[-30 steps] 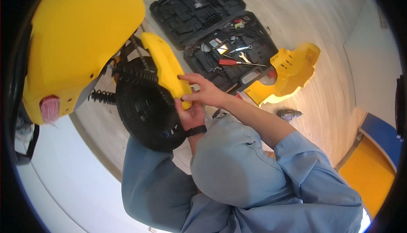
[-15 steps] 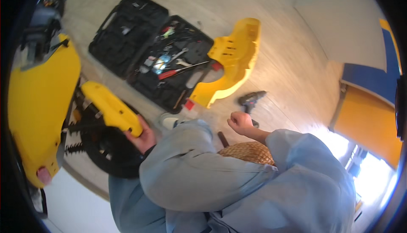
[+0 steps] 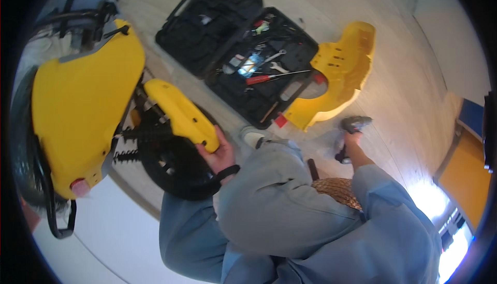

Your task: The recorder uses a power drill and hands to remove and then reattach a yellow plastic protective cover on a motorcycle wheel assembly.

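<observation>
My left hand point(image 3: 222, 155) grips the lower end of a long yellow plastic cover point(image 3: 181, 113), thumb on one side and fingers on the other. The cover lies along a black wheel point(image 3: 178, 173) of a yellow-bodied vehicle point(image 3: 88, 113). On the floor to the right, my right hand point(image 3: 353, 141) closes around the handle of a cordless drill point(image 3: 357, 123). The drill's battery end shows below the hand; my fingers are partly hidden. Beside my left hand, a black coil spring point(image 3: 127, 155) sits against the vehicle's body.
An open black tool case point(image 3: 222, 69) lies ahead, holding wrenches and a red-handled screwdriver point(image 3: 261, 79). A curved yellow shell point(image 3: 352, 66) rests against its right edge. Close to my knees are a dark handle point(image 3: 312, 170) and a woven brown item point(image 3: 336, 190). A yellow-orange panel point(image 3: 463, 162) stands far right.
My right hand, formerly a loose fist near the drill, has moved onto its handle and closed. My left hand still holds the yellow cover. The whole view has shifted left.
</observation>
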Tool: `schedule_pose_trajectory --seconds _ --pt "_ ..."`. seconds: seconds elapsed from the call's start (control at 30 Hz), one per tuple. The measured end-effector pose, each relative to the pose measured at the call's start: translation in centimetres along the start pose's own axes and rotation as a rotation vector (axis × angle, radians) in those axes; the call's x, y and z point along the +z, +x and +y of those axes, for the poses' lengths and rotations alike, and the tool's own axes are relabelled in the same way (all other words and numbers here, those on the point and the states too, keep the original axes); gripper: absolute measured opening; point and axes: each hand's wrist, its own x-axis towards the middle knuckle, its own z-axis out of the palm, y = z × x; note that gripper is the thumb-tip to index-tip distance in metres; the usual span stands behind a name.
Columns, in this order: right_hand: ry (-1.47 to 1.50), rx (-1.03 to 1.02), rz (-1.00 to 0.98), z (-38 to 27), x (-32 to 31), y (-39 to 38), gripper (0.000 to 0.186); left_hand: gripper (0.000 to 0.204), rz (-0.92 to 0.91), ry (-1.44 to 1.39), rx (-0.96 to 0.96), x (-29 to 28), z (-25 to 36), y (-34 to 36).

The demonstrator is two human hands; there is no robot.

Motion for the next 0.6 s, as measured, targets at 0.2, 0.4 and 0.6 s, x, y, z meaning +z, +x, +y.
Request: schedule_pose_trajectory --seconds 0.2,0.4,0.6 --pt "0.357 0.032 -0.147 -2.3 -9.8 -7.5 0.03 0.054 0.013 -0.018 0.091 1.4 1.8 -1.7" --pt "0.538 -0.535 -0.738 -11.8 -24.4 -20.8 0.042 0.057 -0.029 0.01 0.134 1.4 0.5 -0.8" --pt "0.246 -0.423 -1.456 -23.3 -15.2 -28.8 0.026 0.05 0.018 0.043 0.213 2.1 -0.5 -1.6"
